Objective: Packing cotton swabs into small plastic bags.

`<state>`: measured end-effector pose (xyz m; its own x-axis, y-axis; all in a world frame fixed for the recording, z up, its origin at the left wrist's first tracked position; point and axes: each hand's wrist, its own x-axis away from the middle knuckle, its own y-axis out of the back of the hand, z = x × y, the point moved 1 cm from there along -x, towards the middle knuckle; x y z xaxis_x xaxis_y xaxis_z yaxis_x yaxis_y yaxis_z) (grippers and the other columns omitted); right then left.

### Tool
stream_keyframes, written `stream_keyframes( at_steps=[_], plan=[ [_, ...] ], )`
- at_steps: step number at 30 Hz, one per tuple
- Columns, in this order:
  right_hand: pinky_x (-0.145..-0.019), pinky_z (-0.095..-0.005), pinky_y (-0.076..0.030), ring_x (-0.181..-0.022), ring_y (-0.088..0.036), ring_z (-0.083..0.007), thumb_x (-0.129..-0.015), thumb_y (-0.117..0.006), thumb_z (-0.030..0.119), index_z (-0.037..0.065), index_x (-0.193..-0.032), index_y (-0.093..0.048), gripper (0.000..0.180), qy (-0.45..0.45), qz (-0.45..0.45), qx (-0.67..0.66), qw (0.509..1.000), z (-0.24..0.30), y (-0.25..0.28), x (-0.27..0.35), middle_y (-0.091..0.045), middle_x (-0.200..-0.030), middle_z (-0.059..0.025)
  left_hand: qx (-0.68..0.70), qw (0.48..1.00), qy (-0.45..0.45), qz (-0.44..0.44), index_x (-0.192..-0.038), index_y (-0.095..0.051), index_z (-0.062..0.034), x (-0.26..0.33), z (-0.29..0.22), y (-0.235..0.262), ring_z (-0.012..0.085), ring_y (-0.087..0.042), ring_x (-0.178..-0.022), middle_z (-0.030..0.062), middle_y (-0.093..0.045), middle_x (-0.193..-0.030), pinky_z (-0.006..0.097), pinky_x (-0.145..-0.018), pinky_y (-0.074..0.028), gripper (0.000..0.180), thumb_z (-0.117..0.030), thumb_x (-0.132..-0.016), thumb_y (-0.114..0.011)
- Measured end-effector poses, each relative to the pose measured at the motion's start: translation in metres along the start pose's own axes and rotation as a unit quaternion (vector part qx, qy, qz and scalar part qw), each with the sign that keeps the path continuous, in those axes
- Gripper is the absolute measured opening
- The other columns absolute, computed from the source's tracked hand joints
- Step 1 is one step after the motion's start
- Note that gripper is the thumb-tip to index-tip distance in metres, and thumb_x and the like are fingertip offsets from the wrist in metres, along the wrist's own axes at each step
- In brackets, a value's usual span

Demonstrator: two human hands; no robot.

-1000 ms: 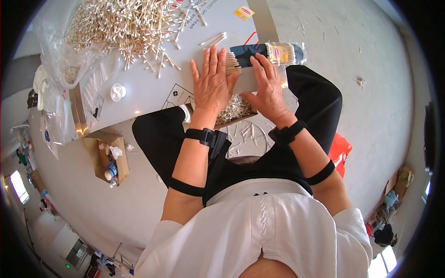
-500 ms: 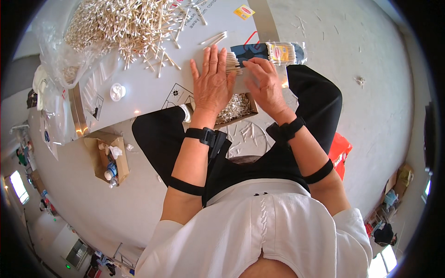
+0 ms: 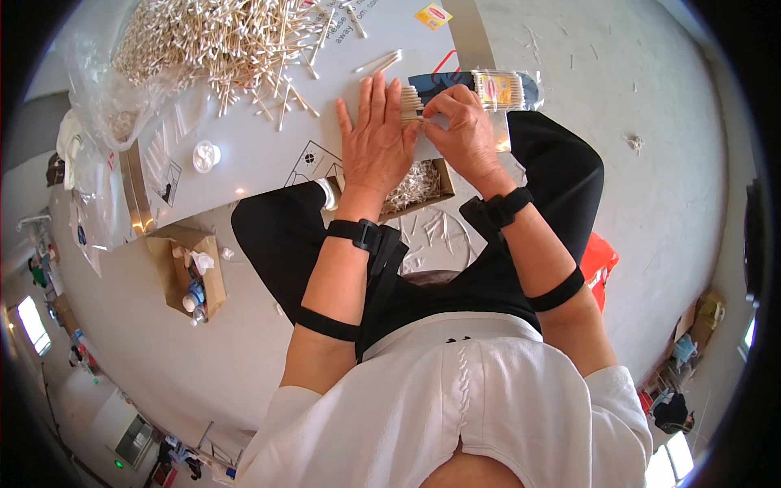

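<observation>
My left hand (image 3: 374,150) lies flat on the table, its fingers stretched out along the left side of a neat row of cotton swabs (image 3: 412,102). At the row's near right end, the thumb and fingertips of my right hand (image 3: 467,137) are pinched together on what looks like one swab, partly hidden by the fingers. A dark blue strip (image 3: 447,81) lies just beyond my right hand. On its far right end sits a clear pack of swabs (image 3: 499,88) with a yellow label. A few loose swabs (image 3: 381,63) lie beyond my left fingertips.
A big heap of cotton swabs (image 3: 215,49) covers the table's far left, beside a clear plastic bag (image 3: 89,89). Nearer stands a small white cup (image 3: 207,157). A yellow card (image 3: 434,15) lies at the back. Below the table edge is a box (image 3: 446,180) of swabs; a carton (image 3: 215,285) stands on the floor.
My right hand has drawn its thumb and fingers together at the row's end, where they were looser before. My left hand stays flat beside the row, shifted only slightly.
</observation>
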<state>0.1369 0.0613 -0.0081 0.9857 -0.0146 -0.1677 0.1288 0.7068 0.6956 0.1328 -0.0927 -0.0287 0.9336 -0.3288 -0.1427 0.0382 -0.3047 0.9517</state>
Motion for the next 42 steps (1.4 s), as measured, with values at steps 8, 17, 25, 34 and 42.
stream_keyframes(
  at_steps=[8,17,25,34,42],
  plan=[
    [-0.081,-0.0416,-0.049,-0.092,-0.059,-0.0309,-0.070,-0.075,0.013,0.009,-0.078,-0.069,0.011,0.011,-0.024,-0.011,1.000,-0.001,-0.001,0.002,-0.059,-0.087,-0.0089,-0.006,1.000,0.001,0.004,-0.153,-0.027,-0.0113,-0.001,0.000,0.000,0.0279,-0.018,-0.149,0.0119,-0.022,-0.161,0.060,-0.117,-0.010,0.063,-0.039,-0.099,-0.046],
    [-0.076,-0.0424,-0.050,-0.087,-0.061,-0.0308,-0.072,-0.072,0.012,0.007,-0.078,-0.069,0.007,-0.074,0.002,0.027,0.997,0.003,-0.003,-0.013,-0.061,-0.086,-0.0111,-0.013,1.000,-0.001,0.006,-0.153,-0.028,-0.0109,-0.001,0.001,-0.001,0.0258,-0.015,-0.150,0.0109,-0.021,-0.161,0.058,-0.119,-0.005,0.061,-0.041,-0.100,-0.041],
    [-0.066,-0.0399,-0.052,-0.074,-0.063,-0.0325,-0.075,-0.070,0.005,0.005,-0.091,-0.065,0.017,-0.061,-0.054,-0.160,0.984,-0.002,0.000,0.013,-0.061,-0.084,-0.0116,0.001,1.000,0.003,0.002,-0.153,-0.027,-0.0119,0.000,0.001,0.000,0.0255,-0.019,-0.149,0.0099,-0.023,-0.161,0.058,-0.118,-0.008,0.060,-0.037,-0.100,-0.042],
    [-0.066,-0.0385,-0.052,-0.073,-0.064,-0.0301,-0.076,-0.071,0.005,0.003,-0.087,-0.063,0.014,-0.012,0.013,-0.012,1.000,-0.001,-0.008,-0.005,-0.062,-0.080,-0.0126,-0.010,1.000,0.000,-0.002,-0.152,-0.029,-0.0101,-0.002,0.000,-0.001,0.0251,-0.018,-0.149,0.0117,-0.025,-0.160,0.055,-0.120,-0.006,0.061,-0.036,-0.099,-0.045],
    [-0.069,-0.0418,-0.053,-0.078,-0.064,-0.0343,-0.076,-0.071,0.006,0.005,-0.090,-0.065,0.015,-0.074,-0.014,-0.112,0.991,-0.010,0.004,-0.003,-0.063,-0.082,-0.0128,0.015,1.000,0.008,-0.006,-0.152,-0.027,-0.0049,-0.003,-0.008,-0.003,0.0296,-0.018,-0.149,0.0160,-0.023,-0.160,0.053,-0.119,-0.010,0.067,-0.039,-0.098,-0.049]
  ],
)
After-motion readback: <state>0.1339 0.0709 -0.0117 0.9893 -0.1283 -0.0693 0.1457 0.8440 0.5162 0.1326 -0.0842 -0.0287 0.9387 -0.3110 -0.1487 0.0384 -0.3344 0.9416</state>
